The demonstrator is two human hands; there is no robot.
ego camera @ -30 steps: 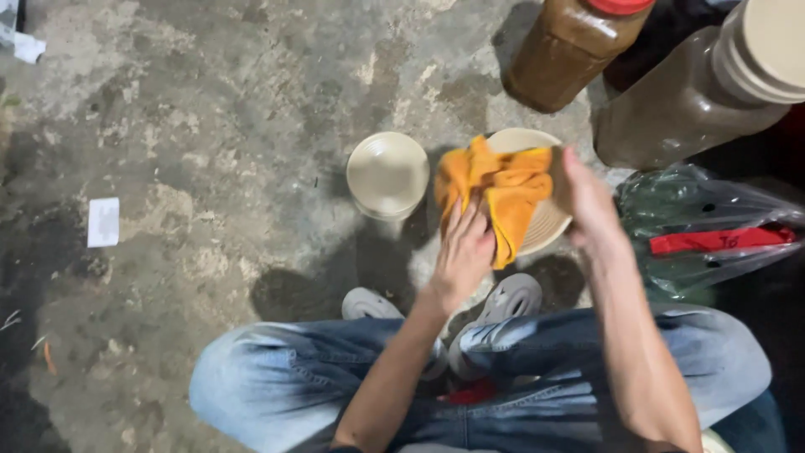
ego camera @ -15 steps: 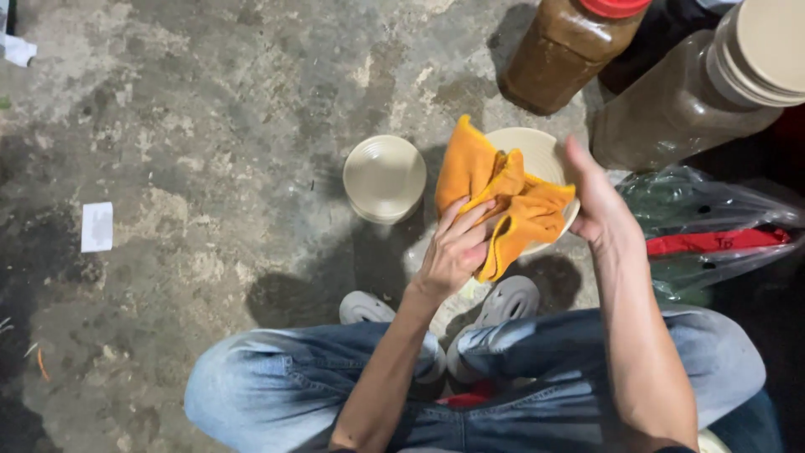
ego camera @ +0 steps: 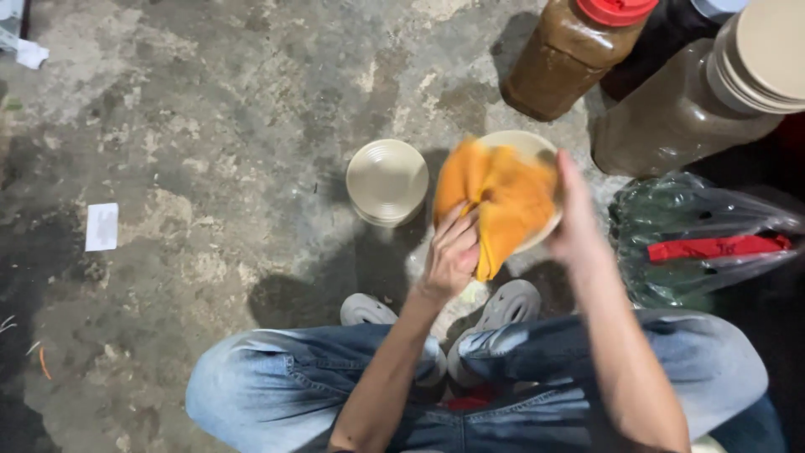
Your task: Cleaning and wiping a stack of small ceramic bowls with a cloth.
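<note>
Nearest the camera: bent knees in faded blue jeans (ego camera: 277, 386), pale grey clogs (ego camera: 503, 306) planted on the stained concrete floor (ego camera: 210, 126), person sat low. Left hand (ego camera: 453, 256) was closed on a bunched orange cloth (ego camera: 503, 197), fingers curled into the fabric, cloth pressed against the face of a cream plate (ego camera: 524, 143). Right hand (ego camera: 574, 222) was clamped on that plate's right rim, holding it tilted up off the floor; thumb side hidden, so grip detail past the rim can't be read. Hands sat apart, one either side of the plate, cloth between them. Plate was in the air just above the clogs, mostly covered by the cloth, only its upper edge showing. Step in hand, as I read it: mid-wipe of the plate face, not finished. Next move would call for the right hand to hold the rim steady or turn it while the left dragged the cloth over the covered part; motion blur on the cloth suggested a fast stroke. Just left of it, a second cream plate (ego camera: 387, 180) stood apart on the floor, untouched. Right of the hands: a clear bag (ego camera: 704, 243) with a red strip inside. Further back: a brown jar with red lid (ego camera: 570, 54), a larger brown jar (ego camera: 671, 117), and a stack of cream plates (ego camera: 767, 54). Far left: a white paper scrap (ego camera: 102, 226).
</note>
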